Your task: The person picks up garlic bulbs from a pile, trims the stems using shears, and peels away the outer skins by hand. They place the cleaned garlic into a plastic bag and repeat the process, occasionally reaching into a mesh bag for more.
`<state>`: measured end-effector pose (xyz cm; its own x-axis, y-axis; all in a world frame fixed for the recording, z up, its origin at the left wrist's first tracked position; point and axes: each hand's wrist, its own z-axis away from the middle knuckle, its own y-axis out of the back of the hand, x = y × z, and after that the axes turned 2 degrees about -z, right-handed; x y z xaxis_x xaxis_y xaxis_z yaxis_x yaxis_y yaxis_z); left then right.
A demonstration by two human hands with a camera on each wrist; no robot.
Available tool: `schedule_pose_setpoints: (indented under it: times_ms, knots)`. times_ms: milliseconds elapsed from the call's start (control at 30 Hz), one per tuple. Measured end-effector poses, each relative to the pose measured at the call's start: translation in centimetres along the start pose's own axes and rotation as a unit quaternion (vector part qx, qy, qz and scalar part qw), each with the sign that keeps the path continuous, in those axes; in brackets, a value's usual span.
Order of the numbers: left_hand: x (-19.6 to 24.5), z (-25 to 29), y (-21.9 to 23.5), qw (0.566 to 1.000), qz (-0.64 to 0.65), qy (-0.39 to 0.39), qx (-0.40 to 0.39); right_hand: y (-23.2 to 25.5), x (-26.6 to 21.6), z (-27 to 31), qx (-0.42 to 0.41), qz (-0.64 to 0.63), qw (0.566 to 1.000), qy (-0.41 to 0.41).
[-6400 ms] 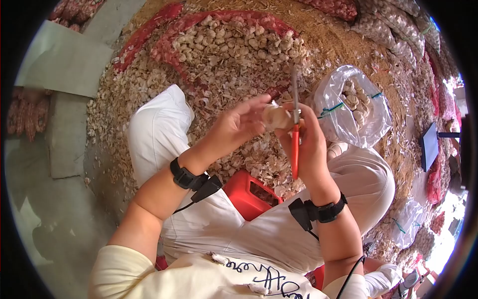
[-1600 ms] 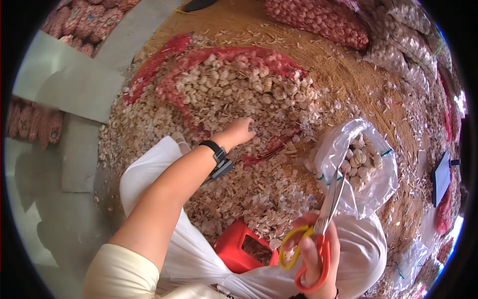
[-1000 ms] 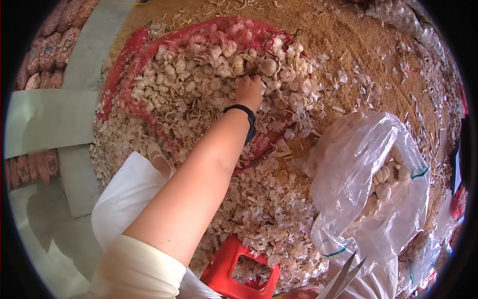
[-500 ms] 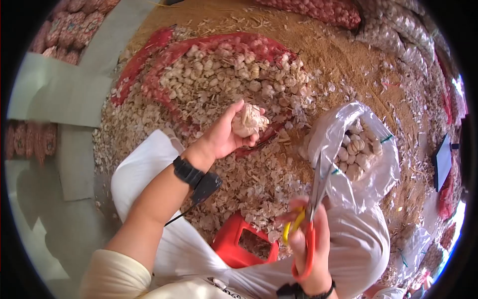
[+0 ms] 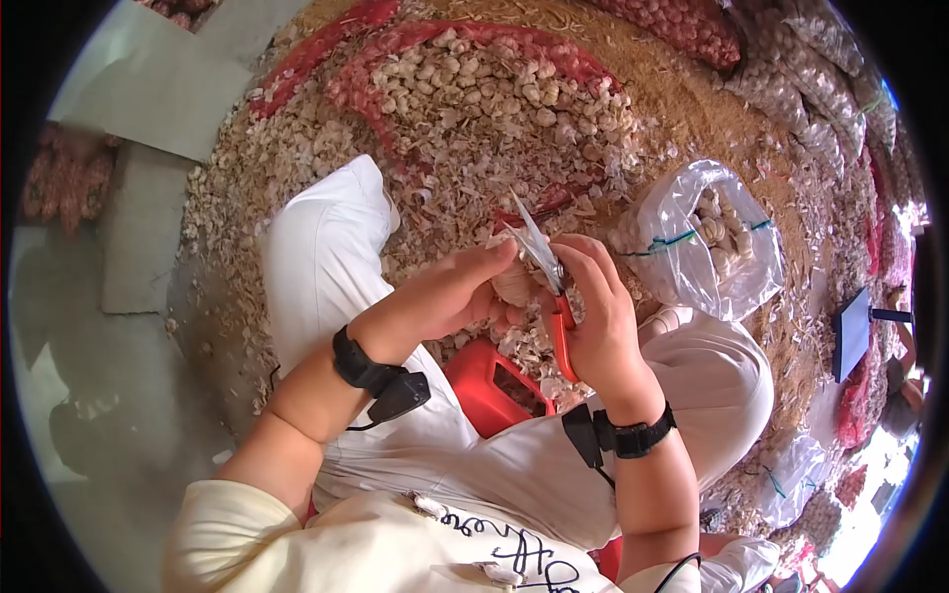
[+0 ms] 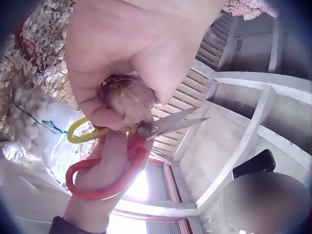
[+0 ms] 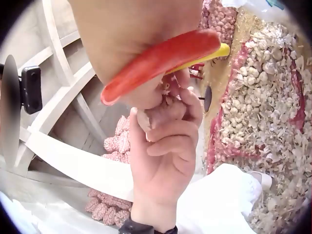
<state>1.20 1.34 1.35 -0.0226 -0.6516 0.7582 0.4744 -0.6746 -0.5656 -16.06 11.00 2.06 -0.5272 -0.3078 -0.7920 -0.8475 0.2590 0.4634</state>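
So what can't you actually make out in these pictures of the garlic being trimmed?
- Garlic bulb: mostly wrapped by the left hand; head view shows only a sliver.
- Scissors: where the blades meet the bulb is hidden in every view; the right hand covers the handles.
- Clear bag: its contents are too small to count in the head view.
- Lower right of the left wrist view: a blurred patch.

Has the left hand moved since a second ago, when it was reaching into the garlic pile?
Yes. The left hand has come back from the garlic pile toward the body, above the red stool, gripping a garlic bulb against the scissors.
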Motion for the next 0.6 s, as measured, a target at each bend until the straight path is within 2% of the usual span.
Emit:
schedule_pose_setpoints:
  times_ms: [67, 167, 233, 267, 300, 367, 400, 467, 500, 567, 600]
  knots:
    - [-0.1, 0.0, -0.2, 1.0, -0.01, -0.007, 0.011, -0.4, -0.1, 0.1, 0.011, 0.016, 1.0, 0.004]
    - [0.1, -0.9, 0.2, 0.998, 0.04, 0.034, 0.025, -0.8, -0.5, -0.2, 0.042, 0.038, 0.998, 0.01]
    - [-0.5, -1.8, 1.5, 0.992, 0.084, 0.062, -0.07, -1.0, 0.1, -0.5, 0.09, 0.052, 0.994, 0.036]
    - [-0.7, -2.2, 2.2, 0.993, 0.057, 0.073, -0.079, -1.1, 0.4, -0.4, 0.089, 0.054, 0.994, 0.034]
    - [-0.7, -2.2, 2.0, 0.992, 0.059, 0.073, -0.08, -1.2, 0.8, -0.3, 0.099, -0.001, 0.995, -0.027]
    - [-0.7, -2.2, 1.6, 0.99, 0.094, 0.017, -0.105, -1.3, 1.3, -0.2, 0.118, -0.11, 0.976, -0.146]
    - [-0.7, -2.0, 1.0, 0.99, 0.095, 0.017, -0.106, -1.0, 0.4, -0.6, 0.143, -0.147, 0.966, -0.155]
    - [-0.9, -1.6, 0.0, 0.994, 0.012, -0.111, 0.017, -1.1, 0.7, -0.7, 0.16, -0.134, 0.962, -0.173]
    - [-0.8, -1.8, 0.2, 0.993, 0.01, -0.113, 0.016, -1.3, 0.9, -0.9, 0.177, -0.122, 0.958, -0.19]
    - [-1.1, -2.2, 1.1, 0.987, -0.12, -0.103, 0.031, -1.8, 0.5, -1.0, 0.187, -0.144, 0.956, -0.176]
    - [-1.4, -2.3, 1.6, 0.99, -0.097, -0.103, 0.019, -2.0, 0.1, -0.8, 0.167, -0.171, 0.95, -0.198]
